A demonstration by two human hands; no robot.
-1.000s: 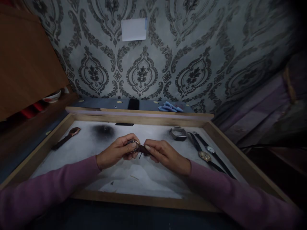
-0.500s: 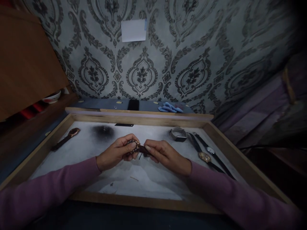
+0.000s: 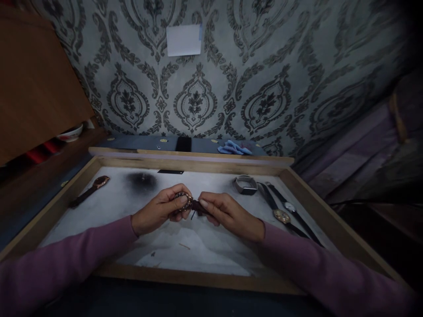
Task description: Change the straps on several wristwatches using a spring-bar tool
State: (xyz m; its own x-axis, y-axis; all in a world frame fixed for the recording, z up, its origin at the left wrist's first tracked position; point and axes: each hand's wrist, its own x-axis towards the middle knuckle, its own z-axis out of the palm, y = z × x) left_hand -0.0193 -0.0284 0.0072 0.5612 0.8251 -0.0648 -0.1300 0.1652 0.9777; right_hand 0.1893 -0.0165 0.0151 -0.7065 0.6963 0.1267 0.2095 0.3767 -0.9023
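Over the middle of a wood-framed tray [image 3: 185,276] with a whitish floor, both my hands hold one wristwatch. My left hand [image 3: 161,207] pinches the round watch case [image 3: 183,200], thumb across its face. With thumb and fingers, my right hand [image 3: 228,213] is closed on the dark brown watch strap [image 3: 197,206], close beside the case. A thin dark piece hangs below the strap between the hands; I cannot tell what it is. The fingers hide much of the watch, so how strap and case join does not show.
Another brown-strapped watch [image 3: 89,191] lies at the tray's left. On the right are a smartwatch [image 3: 246,185], a gold-cased watch [image 3: 282,216] and a silver-cased watch [image 3: 291,207]. Behind the tray's rim sit a dark phone-like slab [image 3: 183,144] and a blue cloth [image 3: 234,147].
My right fingers have shifted very slightly on the strap. The left hand keeps its hold on the watch case, and the other things lie as before.
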